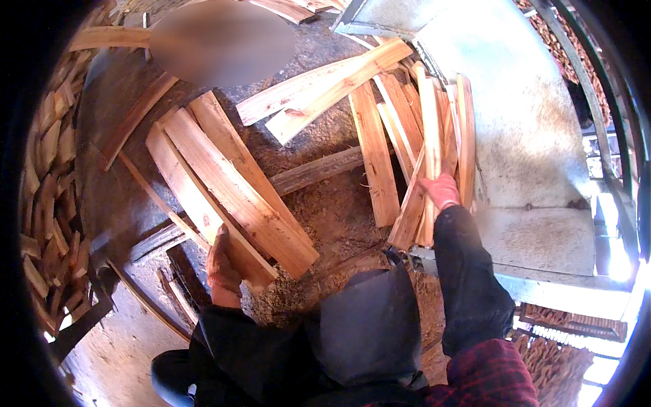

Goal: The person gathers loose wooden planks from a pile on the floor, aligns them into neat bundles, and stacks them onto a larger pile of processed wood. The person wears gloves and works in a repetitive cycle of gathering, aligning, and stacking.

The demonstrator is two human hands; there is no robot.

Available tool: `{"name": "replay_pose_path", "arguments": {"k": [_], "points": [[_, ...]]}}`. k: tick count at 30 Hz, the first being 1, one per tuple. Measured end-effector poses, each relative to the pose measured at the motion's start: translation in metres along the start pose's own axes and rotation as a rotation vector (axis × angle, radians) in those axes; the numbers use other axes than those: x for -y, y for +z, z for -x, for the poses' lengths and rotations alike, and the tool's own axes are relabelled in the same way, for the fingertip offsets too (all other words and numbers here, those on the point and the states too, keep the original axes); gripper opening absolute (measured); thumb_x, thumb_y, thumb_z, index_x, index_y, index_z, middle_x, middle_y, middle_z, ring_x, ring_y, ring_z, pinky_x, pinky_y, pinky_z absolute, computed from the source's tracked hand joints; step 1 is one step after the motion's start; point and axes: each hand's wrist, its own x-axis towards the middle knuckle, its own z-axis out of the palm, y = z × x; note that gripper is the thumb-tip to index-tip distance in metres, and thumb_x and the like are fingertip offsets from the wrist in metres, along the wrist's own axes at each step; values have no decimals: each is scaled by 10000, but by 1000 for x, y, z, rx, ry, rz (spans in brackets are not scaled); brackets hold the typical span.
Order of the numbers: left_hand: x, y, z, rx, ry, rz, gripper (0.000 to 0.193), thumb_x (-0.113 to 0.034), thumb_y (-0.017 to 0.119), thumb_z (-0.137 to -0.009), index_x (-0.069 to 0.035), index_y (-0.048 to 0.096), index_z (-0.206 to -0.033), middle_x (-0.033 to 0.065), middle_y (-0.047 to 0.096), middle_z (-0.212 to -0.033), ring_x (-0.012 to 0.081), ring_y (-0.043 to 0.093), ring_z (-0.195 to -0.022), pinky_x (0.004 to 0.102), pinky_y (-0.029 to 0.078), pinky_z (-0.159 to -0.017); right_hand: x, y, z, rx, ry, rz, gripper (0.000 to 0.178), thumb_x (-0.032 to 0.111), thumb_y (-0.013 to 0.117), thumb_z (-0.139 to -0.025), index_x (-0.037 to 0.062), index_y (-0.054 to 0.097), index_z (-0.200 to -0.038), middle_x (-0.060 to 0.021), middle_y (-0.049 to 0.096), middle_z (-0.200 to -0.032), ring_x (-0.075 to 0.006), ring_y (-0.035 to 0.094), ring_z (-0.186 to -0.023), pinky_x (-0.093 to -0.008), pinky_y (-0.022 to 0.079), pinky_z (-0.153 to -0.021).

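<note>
Split and sawn wooden boards lie in two groups before me. My left hand (222, 273) is at the near end of the leftmost long board (193, 182), its thumb side along the edge and the other fingers partly hidden. Two more boards lie against that one, a wide middle board (230, 183) and a board behind it (251, 166). My right hand (441, 190) closes around a narrow upright-leaning board (430, 119) in the right-hand bunch. Several other boards surround it, among them a wide board (375, 156) on the bunch's left side.
Two boards (325, 85) lie slantwise across the far middle. A wooden beam (317, 171) crosses the dirt floor (332, 224), strewn with chips. A pale metal panel (529, 136) stands at right. Stacked split wood (54, 176) lines the left. A blurred patch hides the top.
</note>
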Motion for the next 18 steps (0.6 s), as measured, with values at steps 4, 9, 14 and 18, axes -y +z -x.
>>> {"name": "replay_pose_path", "arguments": {"k": [4,9,14,18], "points": [[5,11,4,49,-29,-7,425,-292,700,-925,-37,623,-1256,84,685,-1128,233,659,-978,376,549,-867,-55,2,-18,-31,-13,-602,599,311,801,-715,-71,645,-1150,-238,663,-1168,-333,643,-1069,-388,493,-934],[-9,-10,3,-125,90,-22,485,-260,771,-876,-55,600,-1281,38,683,-1070,197,647,-935,353,530,-804,3,27,54,47,-177,-864,564,252,787,-736,-55,629,-1182,-163,688,-1107,-286,661,-965,-387,510,-886],[-13,10,14,-364,43,-251,449,-239,755,-894,-56,585,-1267,32,676,-1071,169,635,-917,327,524,-773,76,2,114,185,-444,-661,459,128,724,-814,-41,599,-1222,-119,700,-1043,-202,664,-902,-333,532,-847],[10,-5,-16,-181,154,21,443,-249,745,-901,-49,584,-1262,38,673,-1049,172,632,-903,314,531,-731,174,37,136,438,-612,-568,517,433,718,-851,38,671,-1182,-149,712,-1056,-291,674,-982,-431,528,-877]]}}
